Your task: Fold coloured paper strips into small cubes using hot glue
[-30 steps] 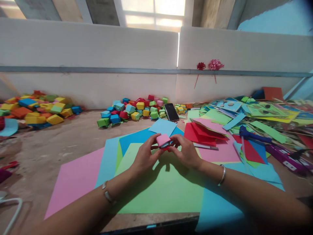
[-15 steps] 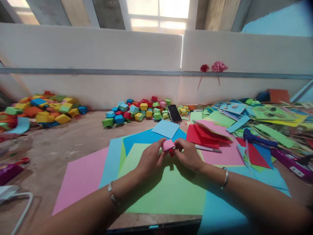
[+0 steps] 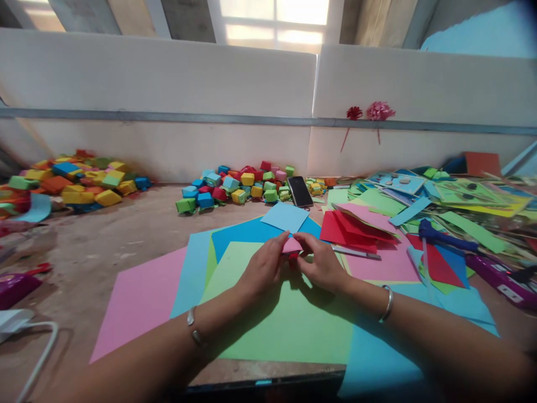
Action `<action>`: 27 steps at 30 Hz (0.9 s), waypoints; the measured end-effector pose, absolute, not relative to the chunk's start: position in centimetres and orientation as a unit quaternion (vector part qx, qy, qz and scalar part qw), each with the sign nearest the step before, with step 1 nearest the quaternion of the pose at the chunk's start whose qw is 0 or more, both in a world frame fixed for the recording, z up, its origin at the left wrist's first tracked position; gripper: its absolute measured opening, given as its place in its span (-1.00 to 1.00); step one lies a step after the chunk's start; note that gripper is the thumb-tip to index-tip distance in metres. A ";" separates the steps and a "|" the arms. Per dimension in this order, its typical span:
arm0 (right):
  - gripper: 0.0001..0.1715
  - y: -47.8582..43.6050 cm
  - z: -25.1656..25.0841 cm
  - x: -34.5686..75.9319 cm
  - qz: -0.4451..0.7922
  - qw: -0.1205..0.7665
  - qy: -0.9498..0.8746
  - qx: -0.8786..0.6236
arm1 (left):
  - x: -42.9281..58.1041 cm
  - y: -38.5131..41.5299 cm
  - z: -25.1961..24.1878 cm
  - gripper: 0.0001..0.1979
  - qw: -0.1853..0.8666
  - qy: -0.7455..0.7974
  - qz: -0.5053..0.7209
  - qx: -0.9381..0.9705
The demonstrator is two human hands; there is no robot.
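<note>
A small pink and red paper piece (image 3: 291,245) is held between both hands above a light green sheet (image 3: 289,324). My left hand (image 3: 263,264) grips its left side, fingers closed and partly covering it. On the right side, my right hand (image 3: 321,262) pinches it between thumb and fingers. Just beyond the hands lies a light blue square (image 3: 285,217) on a darker blue sheet (image 3: 235,238). Red folded paper (image 3: 346,230) and a silver cutter (image 3: 356,253) are right of my right hand.
Paper cubes lie in a left pile (image 3: 79,187) and a middle pile (image 3: 235,187), beside a phone (image 3: 300,191). At the right are paper scraps (image 3: 474,193) and a purple and blue glue gun (image 3: 497,274). A white plug (image 3: 14,323) sits lower left.
The fingers of both hands have shifted around the paper piece, whose pink top now looks flatter and more covered. The view has tilted slightly.
</note>
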State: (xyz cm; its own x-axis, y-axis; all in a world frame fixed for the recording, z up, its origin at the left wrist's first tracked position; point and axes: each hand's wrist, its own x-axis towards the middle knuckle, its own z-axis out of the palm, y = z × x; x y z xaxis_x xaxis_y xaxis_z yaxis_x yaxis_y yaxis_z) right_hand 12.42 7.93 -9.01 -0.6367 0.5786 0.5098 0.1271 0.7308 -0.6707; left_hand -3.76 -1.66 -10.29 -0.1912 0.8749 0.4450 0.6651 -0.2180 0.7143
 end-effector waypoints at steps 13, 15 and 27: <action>-0.56 7.9 -8.7 12.5 0.284 0.354 -0.866 -0.207 | -3.8 -1.6 -10.1 -0.46 0.112 0.593 0.475 0.640; -0.55 7.9 -8.8 12.5 0.278 0.356 -0.867 -0.208 | -3.8 -1.6 -9.9 -0.46 0.119 0.593 0.480 0.636; -0.60 8.2 -9.0 12.8 0.281 0.389 -0.856 -0.192 | -4.3 -1.6 -8.3 -0.42 0.294 0.618 0.539 0.491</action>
State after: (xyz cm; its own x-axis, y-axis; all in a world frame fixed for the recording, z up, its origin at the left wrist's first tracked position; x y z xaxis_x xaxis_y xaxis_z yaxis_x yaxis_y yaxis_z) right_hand 12.84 8.22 -8.95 -0.6241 0.5470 0.5579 0.1107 0.7688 -0.6299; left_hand -4.32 -1.60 -8.26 -0.3441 0.9241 0.1663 0.2896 -0.0640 0.9550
